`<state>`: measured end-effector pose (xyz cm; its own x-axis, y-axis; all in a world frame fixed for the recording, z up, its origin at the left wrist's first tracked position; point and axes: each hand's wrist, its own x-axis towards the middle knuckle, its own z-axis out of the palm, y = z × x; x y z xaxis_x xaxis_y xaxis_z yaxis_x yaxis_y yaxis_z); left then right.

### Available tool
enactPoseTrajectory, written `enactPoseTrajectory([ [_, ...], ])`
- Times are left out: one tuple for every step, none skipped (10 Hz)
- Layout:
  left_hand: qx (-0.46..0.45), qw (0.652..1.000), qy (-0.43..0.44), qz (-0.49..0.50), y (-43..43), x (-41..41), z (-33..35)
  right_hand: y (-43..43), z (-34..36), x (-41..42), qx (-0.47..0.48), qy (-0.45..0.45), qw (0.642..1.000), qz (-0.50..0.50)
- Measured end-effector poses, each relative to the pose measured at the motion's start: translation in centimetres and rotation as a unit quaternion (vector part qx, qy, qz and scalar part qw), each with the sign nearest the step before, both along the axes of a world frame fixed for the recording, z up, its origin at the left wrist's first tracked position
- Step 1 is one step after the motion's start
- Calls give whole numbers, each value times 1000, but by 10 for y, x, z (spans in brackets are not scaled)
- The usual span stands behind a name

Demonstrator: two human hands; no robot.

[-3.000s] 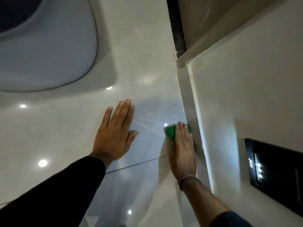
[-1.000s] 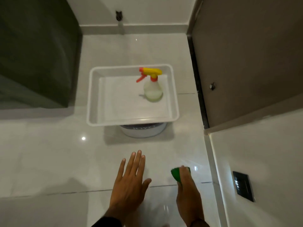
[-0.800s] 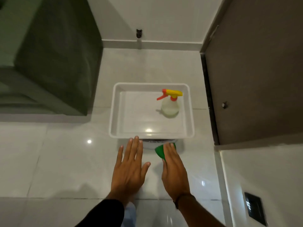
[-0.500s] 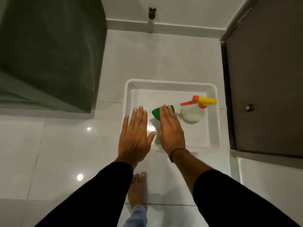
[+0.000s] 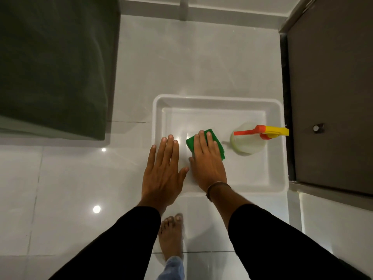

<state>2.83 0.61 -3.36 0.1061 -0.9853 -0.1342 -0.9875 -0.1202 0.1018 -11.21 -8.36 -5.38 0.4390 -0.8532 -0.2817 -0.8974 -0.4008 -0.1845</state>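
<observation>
My right hand [image 5: 205, 164] holds a green sponge [image 5: 220, 148] over the left part of a white plastic tray [image 5: 218, 97]. Its fingers lie straight along the sponge's top and the thumb tucks at its near left edge. I cannot tell whether the sponge touches the tray's floor. My left hand [image 5: 163, 172] hovers flat beside it with fingers spread, over the tray's left rim, holding nothing. A spray bottle [image 5: 247, 143] with pale liquid and an orange and yellow trigger head stands in the tray's right part.
The tray sits on a glossy white tiled floor [image 5: 60, 188]. A dark green block [image 5: 54, 63] fills the left. A brown door [image 5: 331, 87] with a small stopper [image 5: 317, 128] stands at the right. My bare foot [image 5: 170, 237] is below the hands.
The view swung from a wall down to the floor and the tray. My right hand carried the sponge off the wall and over the tray, and the left hand came along beside it.
</observation>
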Motion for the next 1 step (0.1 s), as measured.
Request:
enactPoseTrajectory([
  [-23, 1000, -12, -7, 5, -6, 21, 7, 25, -6, 10, -36, 999, -22],
])
